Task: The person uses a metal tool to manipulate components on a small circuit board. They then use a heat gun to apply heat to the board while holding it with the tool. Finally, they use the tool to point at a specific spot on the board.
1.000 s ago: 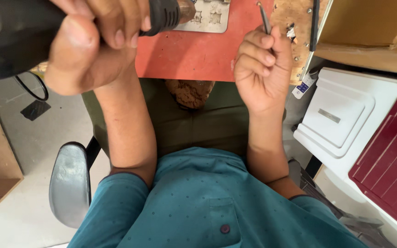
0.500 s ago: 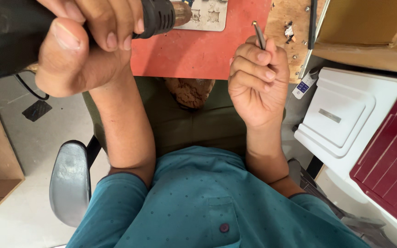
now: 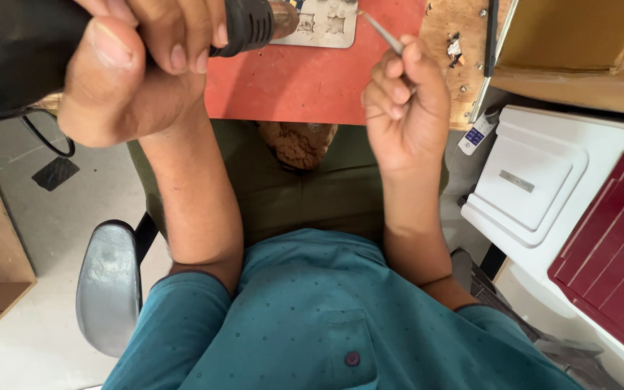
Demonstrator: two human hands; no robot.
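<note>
Holding black rotary tool (image 3: pixel 30 50) in your left hand (image 3: pixel 131 72), fingers clenched round body, nose over grey metal plate (image 3: pixel 324 22) on red counter (image 3: pixel 305 79). Changed since half second ago: your right hand (image 3: pixel 402 108) tilted thin metal pick (image 3: pixel 383 32) toward plate; tip now near plate edge, not touching. Right hand pinched shut on pick. White box (image 3: pixel 521 180) well apart at right.
</note>
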